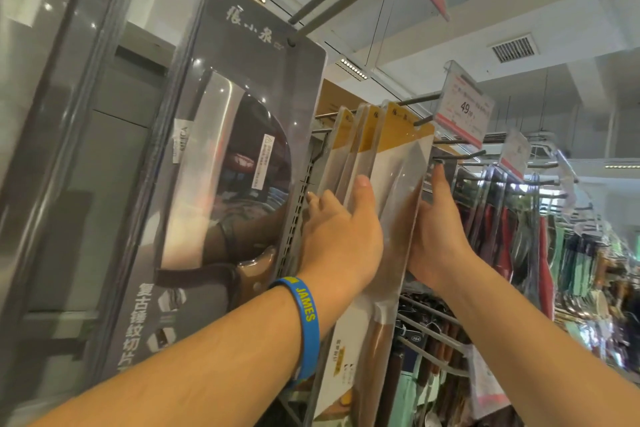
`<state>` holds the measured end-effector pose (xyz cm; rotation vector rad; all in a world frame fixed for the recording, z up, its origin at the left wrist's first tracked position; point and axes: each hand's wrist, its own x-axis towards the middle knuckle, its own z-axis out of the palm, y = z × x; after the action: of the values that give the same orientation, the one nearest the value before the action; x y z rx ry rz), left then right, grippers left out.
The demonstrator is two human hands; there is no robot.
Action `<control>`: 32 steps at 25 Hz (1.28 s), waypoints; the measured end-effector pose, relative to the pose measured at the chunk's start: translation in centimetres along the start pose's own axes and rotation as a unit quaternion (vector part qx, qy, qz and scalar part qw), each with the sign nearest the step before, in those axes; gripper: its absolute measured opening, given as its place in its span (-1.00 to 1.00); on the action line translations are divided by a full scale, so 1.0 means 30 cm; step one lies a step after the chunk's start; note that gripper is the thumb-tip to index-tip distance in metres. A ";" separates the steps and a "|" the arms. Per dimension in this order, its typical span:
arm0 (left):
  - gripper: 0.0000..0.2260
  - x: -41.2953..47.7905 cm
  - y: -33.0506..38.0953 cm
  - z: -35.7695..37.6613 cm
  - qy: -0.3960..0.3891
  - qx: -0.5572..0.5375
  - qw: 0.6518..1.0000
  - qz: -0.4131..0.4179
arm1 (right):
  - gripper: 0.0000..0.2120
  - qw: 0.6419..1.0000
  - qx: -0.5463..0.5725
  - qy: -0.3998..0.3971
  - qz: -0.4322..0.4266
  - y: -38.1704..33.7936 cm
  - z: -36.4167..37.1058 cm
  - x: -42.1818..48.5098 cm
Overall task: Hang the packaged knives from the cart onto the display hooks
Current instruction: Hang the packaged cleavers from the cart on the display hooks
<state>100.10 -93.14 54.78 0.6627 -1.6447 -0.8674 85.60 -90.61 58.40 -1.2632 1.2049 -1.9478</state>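
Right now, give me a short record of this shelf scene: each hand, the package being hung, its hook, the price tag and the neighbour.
left hand: grips the yellow-topped knife package, thumb on its front, fingers behind
right hand: fingers straight, against the package's right edge
yellow-topped knife package: front of a row of similar packages, its top on the hook
hook: tip pokes out in front of the package
price tag: above the hook, reads 49
grey cleaver package: hangs to the left, nearer the camera

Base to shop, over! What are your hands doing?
Left hand grips yellow-topped knife packs; right hand flat against front one. Packs on hooks. Price tag at hook's end.
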 end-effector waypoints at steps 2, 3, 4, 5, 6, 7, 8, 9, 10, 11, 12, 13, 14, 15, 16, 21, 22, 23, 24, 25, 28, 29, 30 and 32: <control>-0.32 0.009 -0.009 0.000 -0.002 -0.006 1.000 -0.005 | -0.25 1.000 -0.007 -0.004 -0.005 -0.006 -0.001 -0.003; -0.33 0.016 -0.017 0.000 0.000 -0.008 1.000 -0.009 | -0.24 1.000 -0.008 0.002 -0.004 -0.008 -0.002 -0.003; -0.33 0.027 -0.029 -0.005 0.003 -0.009 1.000 -0.011 | -0.23 1.000 -0.006 0.011 -0.001 -0.010 -0.005 0.001; -0.33 0.040 -0.038 -0.009 0.006 -0.012 1.000 -0.014 | -0.21 1.000 0.001 0.018 0.005 -0.014 -0.011 0.007; -0.33 0.053 -0.043 -0.014 0.008 -0.014 1.000 -0.017 | -0.18 1.000 0.012 0.018 0.016 -0.020 -0.019 0.013; -0.32 0.069 -0.047 -0.020 0.012 -0.014 1.000 -0.021 | -0.15 0.999 0.024 0.010 0.029 -0.024 -0.022 0.018; -0.31 0.087 -0.046 -0.023 0.018 -0.011 0.999 -0.028 | -0.13 0.998 0.035 0.003 0.043 -0.031 -0.022 0.025; -0.30 0.105 -0.043 -0.024 0.023 -0.012 0.999 -0.043 | -0.13 0.998 0.044 -0.002 0.052 -0.036 -0.016 0.030; -0.30 0.120 -0.040 -0.025 0.027 -0.019 0.997 -0.063 | -0.13 0.997 0.050 -0.002 0.058 -0.039 -0.008 0.038; -0.29 0.129 -0.036 -0.025 0.026 -0.030 0.995 -0.086 | -0.14 0.997 0.052 -0.001 0.061 -0.040 0.004 0.044; -0.27 0.130 -0.034 -0.023 0.024 -0.042 0.993 -0.105 | -0.14 0.997 0.049 -0.004 0.060 -0.039 0.015 0.049; -0.25 0.126 -0.033 -0.018 0.021 -0.051 0.992 -0.116 | -0.15 0.997 0.044 -0.010 0.058 -0.039 0.026 0.051; -0.22 0.121 -0.029 -0.014 0.018 -0.053 0.991 -0.118 | -0.15 0.997 0.044 -0.011 0.056 -0.038 0.031 0.050; -0.22 0.118 -0.026 -0.014 0.019 -0.052 0.992 -0.118 | -0.14 0.997 0.047 -0.009 0.058 -0.038 0.033 0.048; -0.22 0.118 -0.022 -0.016 0.028 -0.052 0.991 -0.118 | -0.11 0.997 0.047 -0.009 0.062 -0.039 0.030 0.049; -0.23 0.104 -0.014 -0.041 0.038 -0.035 0.994 -0.095 | 0.02 0.996 0.044 -0.052 0.063 -0.038 0.000 0.036; -0.22 0.091 -0.016 -0.041 0.023 -0.025 0.996 -0.077 | 0.03 0.996 0.039 -0.061 0.059 -0.038 -0.005 0.031; -0.20 0.078 -0.017 -0.040 0.009 -0.016 0.998 -0.061 | 0.03 0.996 0.034 -0.066 0.055 -0.039 -0.011 0.024; -0.19 0.068 -0.016 -0.039 0.001 -0.009 0.999 -0.047 | 0.02 0.996 0.029 -0.068 0.050 -0.041 -0.015 0.017; -0.17 0.061 -0.013 -0.039 -0.001 -0.004 0.999 -0.037 | 0.01 0.996 0.025 -0.066 0.044 -0.044 -0.016 0.011; -0.18 0.050 0.000 -0.042 0.002 0.003 1.000 -0.021 | -0.01 0.998 0.029 -0.050 0.029 -0.047 -0.017 -0.014; -0.18 0.044 0.003 -0.041 0.002 0.007 1.000 -0.017 | -0.02 0.998 0.033 -0.052 0.023 -0.045 -0.017 -0.022; -0.18 0.037 0.004 -0.038 0.003 0.017 1.000 -0.012 | -0.05 0.998 0.033 -0.055 0.017 -0.040 -0.016 -0.031; -0.19 0.021 0.010 -0.026 0.007 0.039 0.999 -0.008 | -0.14 0.999 0.019 -0.048 0.001 -0.036 0.001 -0.048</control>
<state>100.71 -93.62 55.46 0.7353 -1.6685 -0.8119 86.28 -88.96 58.73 -1.3205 1.1162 -1.8779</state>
